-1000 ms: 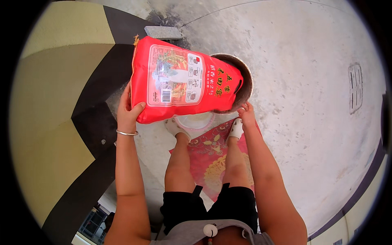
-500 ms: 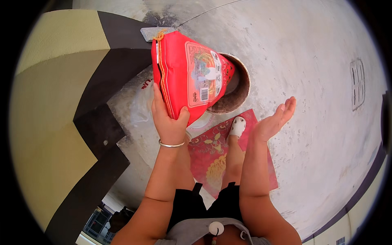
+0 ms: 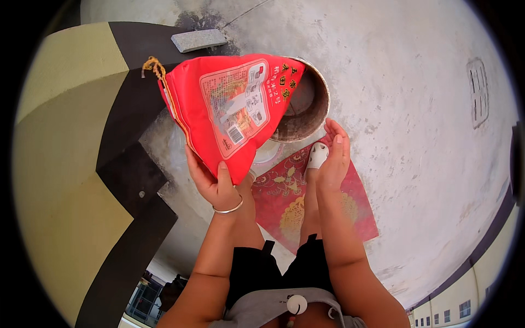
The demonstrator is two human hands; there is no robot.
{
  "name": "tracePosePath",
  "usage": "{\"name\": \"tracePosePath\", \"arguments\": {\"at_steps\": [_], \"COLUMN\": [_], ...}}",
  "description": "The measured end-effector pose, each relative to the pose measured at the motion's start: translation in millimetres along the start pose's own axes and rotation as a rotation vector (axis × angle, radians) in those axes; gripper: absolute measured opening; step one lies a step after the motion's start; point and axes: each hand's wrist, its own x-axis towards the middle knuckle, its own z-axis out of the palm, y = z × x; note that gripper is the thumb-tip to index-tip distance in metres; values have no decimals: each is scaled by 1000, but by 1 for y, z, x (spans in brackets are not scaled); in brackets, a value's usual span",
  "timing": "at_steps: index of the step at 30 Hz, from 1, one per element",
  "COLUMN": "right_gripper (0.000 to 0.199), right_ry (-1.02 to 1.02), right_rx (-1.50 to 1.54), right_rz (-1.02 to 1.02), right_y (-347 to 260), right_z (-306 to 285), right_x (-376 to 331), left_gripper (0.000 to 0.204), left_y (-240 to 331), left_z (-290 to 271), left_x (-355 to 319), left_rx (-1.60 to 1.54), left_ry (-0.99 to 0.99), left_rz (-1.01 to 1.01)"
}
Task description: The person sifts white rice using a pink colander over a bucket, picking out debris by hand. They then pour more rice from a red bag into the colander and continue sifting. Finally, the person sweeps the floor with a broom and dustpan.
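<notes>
The red bag (image 3: 232, 109) is tilted on its side above the floor (image 3: 415, 164), its narrowed end overlapping the left part of the mouth of a round container (image 3: 317, 117). Whether that end touches the rim cannot be determined. The left hand (image 3: 214, 185) grips the bag at its near corner, thumb on the printed face, fingers wrapped around the edge. A metal bracelet (image 3: 228, 209) is worn on that wrist.

The right hand (image 3: 335, 161) holds nothing; it is raised, unclenched, fingers close together, just beside the container's near right rim. Contact there cannot be confirmed.

An orange-yellow cord (image 3: 156, 68) hangs from the bag's far left corner, at the end away from the container. The container stands on the floor just beyond the far edge of a red patterned mat (image 3: 281, 191). A white shoe (image 3: 318, 155) rests near that edge. A grey slab (image 3: 198, 40) lies at the floor's far left, near the wall (image 3: 71, 104).
</notes>
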Motion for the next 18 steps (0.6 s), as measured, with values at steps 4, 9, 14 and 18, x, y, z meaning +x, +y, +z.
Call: {"name": "tracePosePath", "arguments": {"at_steps": [4, 9, 14, 18], "right_gripper": [28, 42, 67, 67], "right_ry": [38, 88, -127, -284], "right_rx": [-141, -154, -68, -45], "right_rz": [250, 447, 808, 835], "right_y": [33, 58, 84, 91], "right_z": [-32, -55, -33, -21], "right_x": [-1, -18, -40, -49], "left_gripper": [70, 51, 41, 38], "left_y": [-28, -72, -67, -70], "left_z": [-10, -18, -28, -35], "left_x": [-20, -44, -69, -81], "left_rx": [163, -391, -795, -995], "left_ry": [-296, -120, 96, 37], "left_rz": [-113, -798, -870, -1049]}}
